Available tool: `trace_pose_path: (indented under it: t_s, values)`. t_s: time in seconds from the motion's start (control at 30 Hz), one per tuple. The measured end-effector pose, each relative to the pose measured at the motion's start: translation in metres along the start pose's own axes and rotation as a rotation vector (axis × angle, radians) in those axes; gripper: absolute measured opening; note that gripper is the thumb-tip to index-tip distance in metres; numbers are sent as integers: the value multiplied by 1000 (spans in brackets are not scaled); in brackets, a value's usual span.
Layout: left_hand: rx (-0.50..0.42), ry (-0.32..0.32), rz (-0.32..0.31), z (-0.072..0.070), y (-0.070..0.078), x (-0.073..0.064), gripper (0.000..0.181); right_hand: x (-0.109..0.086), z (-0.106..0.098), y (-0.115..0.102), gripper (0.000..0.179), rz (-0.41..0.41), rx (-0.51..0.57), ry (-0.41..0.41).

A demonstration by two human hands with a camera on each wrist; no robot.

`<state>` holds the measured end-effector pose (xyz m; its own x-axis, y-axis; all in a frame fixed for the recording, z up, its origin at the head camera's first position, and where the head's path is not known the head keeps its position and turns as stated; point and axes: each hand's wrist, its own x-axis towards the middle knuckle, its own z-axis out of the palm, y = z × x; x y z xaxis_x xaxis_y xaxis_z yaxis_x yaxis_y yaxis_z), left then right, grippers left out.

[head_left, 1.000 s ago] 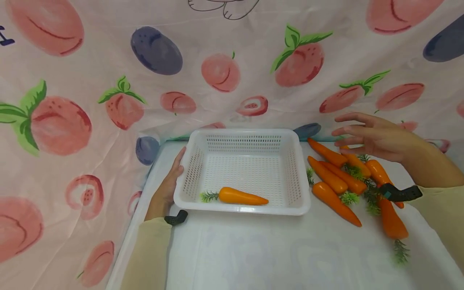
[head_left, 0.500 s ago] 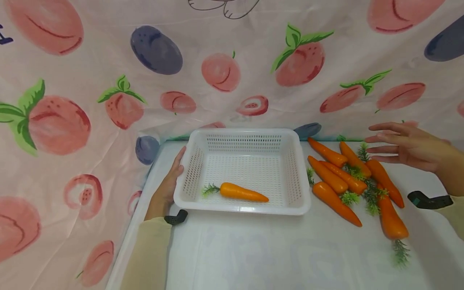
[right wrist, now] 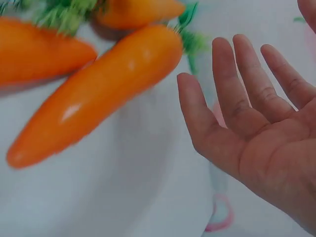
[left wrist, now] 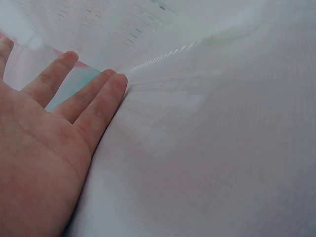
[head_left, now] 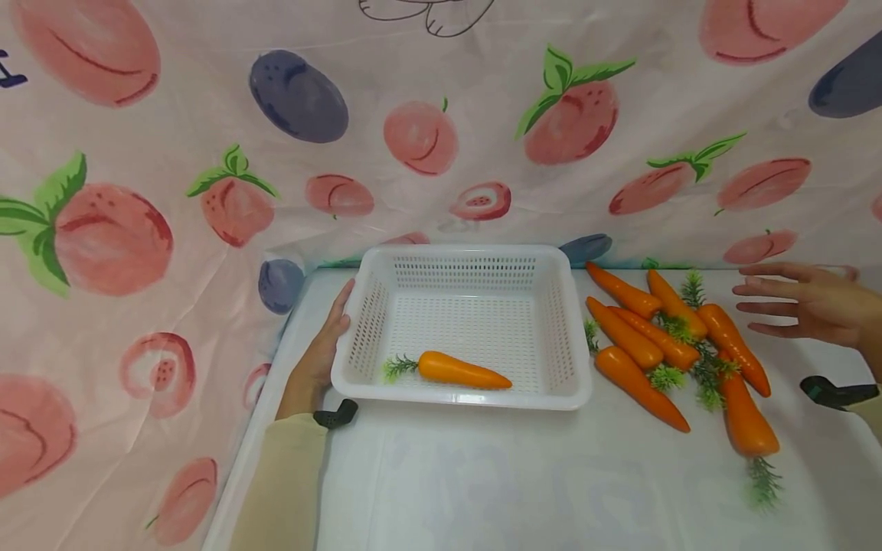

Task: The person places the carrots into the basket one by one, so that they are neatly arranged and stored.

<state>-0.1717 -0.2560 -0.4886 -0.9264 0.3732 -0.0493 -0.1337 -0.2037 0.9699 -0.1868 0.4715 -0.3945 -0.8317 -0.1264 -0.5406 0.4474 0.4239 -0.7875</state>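
A white perforated plastic basket (head_left: 462,399) stands on the table, and one orange toy carrot (head_left: 463,371) with a green top lies inside near its front wall. My left hand (head_left: 318,356) rests against the basket's left side with straight fingers; the left wrist view shows the palm and fingertips (left wrist: 116,81) right at the basket's wall. My right hand (head_left: 813,304) is held empty, fingers spread, just right of the pile of carrots (head_left: 644,340). In the right wrist view the nearest carrot (right wrist: 103,94) lies beside the open palm, apart from the fingers.
Several carrots with green plastic tops lie overlapping on the white table (head_left: 496,482), right of the basket. One carrot (head_left: 747,417) at the pile's front points its leafy top toward me. A fruit-printed cloth (head_left: 427,69) hangs behind the table and along its left.
My right hand has moved away to the right from above the carrot pile, uncovering the carrots there. The carrot in the basket has shifted only slightly; my left hand stays put.
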Motion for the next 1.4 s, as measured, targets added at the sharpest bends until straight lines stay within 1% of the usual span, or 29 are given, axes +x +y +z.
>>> trace_pose_path:
  t_s: [0.13,0.3,0.43,0.53,0.6,0.73,0.87,0.97,1.03,1.17,1.27,1.37,1.4]
  values:
    - [-14,-10,11,-1,-1,1,71,0,-7,16,30,16,-23,5]
    - [-20,-6,22,1,-1,0,70,2,-12,30,32,38,14,16]
    - [-14,1,29,2,0,-1,71,7,-14,38,29,48,22,20]
    - [-16,-2,30,2,-1,-1,70,8,-16,44,27,74,22,11]
    - [-18,-6,29,2,-2,0,70,8,-17,49,25,106,48,-4]
    - [-19,-7,22,1,-4,1,67,10,-15,55,18,215,128,-49]
    - [-26,9,1,0,-6,2,63,13,-13,58,6,294,208,-64]
    - [-25,15,-9,0,-7,4,62,14,-14,59,14,311,230,-65]
    - [-22,14,-8,0,-7,4,61,14,-15,60,18,320,225,-77]
    - [-2,1,7,-1,-5,3,62,18,-14,58,21,328,165,-111]
    - [8,-10,16,-1,-3,1,63,21,-10,55,18,325,105,-134]
    - [16,-15,15,0,-1,-1,63,23,-5,52,6,323,58,-146]
    - [15,-15,12,0,0,-1,63,23,-4,51,13,324,47,-145]
